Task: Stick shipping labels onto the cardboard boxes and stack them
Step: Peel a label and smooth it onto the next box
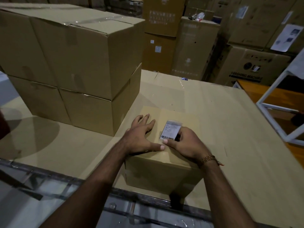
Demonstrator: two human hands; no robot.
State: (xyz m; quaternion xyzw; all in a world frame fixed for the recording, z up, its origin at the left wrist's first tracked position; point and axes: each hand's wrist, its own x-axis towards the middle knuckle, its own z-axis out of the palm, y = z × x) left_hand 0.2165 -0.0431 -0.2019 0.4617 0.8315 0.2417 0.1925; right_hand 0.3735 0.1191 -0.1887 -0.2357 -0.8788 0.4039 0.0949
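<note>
A small cardboard box (pixel 162 170) stands in front of me on a cardboard-covered work surface (pixel 230 129). My left hand (pixel 141 137) lies flat on the box's top, fingers spread, thumb along the near edge. My right hand (pixel 185 143) holds a white shipping label (pixel 171 130) with a barcode against the box top, thumb at the label's near corner and fingers curled at its right edge. To the left stands a stack of larger cardboard boxes (pixel 79 63), two layers high.
Tall printed cartons (pixel 164 38) line the back, one marked as a washing machine (pixel 250 68). A white metal frame (pixel 283 112) over an orange surface stands at the right. A grey metal edge (pixel 131 211) runs along the near side.
</note>
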